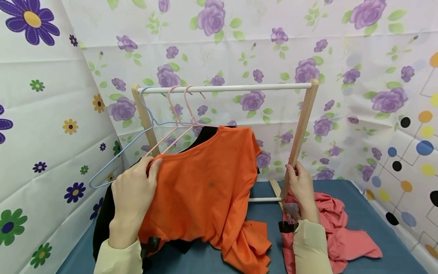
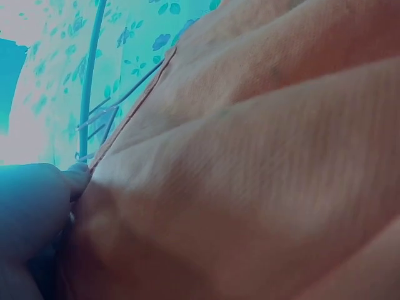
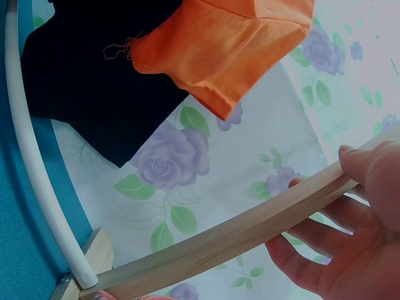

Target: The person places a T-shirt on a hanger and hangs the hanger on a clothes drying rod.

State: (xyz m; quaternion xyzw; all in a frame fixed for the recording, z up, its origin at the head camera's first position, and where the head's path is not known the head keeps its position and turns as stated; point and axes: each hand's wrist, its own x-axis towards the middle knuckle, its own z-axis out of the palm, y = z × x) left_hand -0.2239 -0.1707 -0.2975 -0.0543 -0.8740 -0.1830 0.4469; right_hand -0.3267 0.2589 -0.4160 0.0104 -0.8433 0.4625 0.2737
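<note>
Mostly hidden black garment, left hand pinching orange shirt

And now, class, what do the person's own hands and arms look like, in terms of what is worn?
The left hand and right hand show no gloves. The left sleeve and right sleeve are pale cream. Each wrist has a small black fitting; its details are unclear.

Orange shirt in all three views
</note>
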